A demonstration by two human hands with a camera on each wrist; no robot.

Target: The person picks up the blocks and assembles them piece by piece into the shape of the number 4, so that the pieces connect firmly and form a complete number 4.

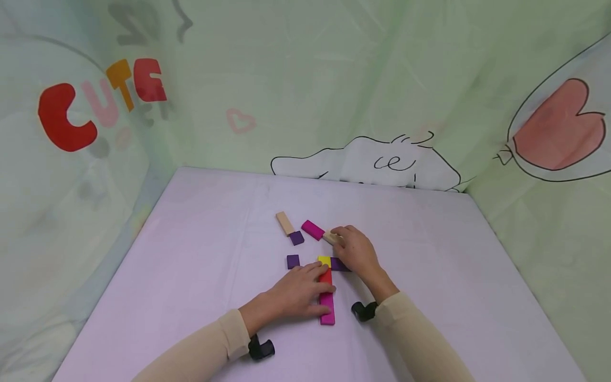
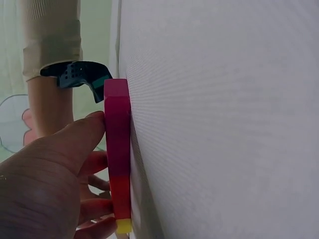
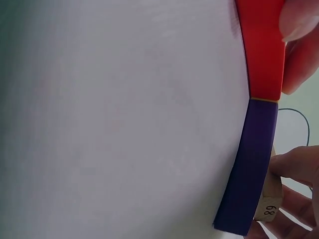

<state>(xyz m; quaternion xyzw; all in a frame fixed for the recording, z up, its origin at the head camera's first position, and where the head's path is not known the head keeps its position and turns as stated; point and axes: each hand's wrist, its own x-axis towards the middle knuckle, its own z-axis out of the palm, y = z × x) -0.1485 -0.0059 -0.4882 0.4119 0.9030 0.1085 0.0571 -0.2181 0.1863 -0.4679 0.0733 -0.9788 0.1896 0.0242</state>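
Observation:
My left hand (image 1: 297,292) rests with spread fingers on a column of flat wooden blocks: a yellow block (image 1: 324,260), a red block (image 1: 325,278) and a magenta block (image 1: 327,319). In the left wrist view, its thumb touches the magenta block (image 2: 118,134). With thumb and fingers, my right hand (image 1: 357,251) pinches a plain wooden block (image 1: 329,237) bearing a printed number, seen in the right wrist view. That block's far end meets another magenta block (image 1: 312,229). A long purple block (image 1: 340,265) lies beside the yellow one, partly hidden below the right hand.
A small purple block (image 1: 293,261) lies alone left of the column. Farther back, another small purple block (image 1: 297,238) touches a tan plank (image 1: 284,223). A pale cloth (image 1: 420,318) covers the table, with printed curtains behind it. Black wrist mounts (image 1: 261,350) hang under both wrists.

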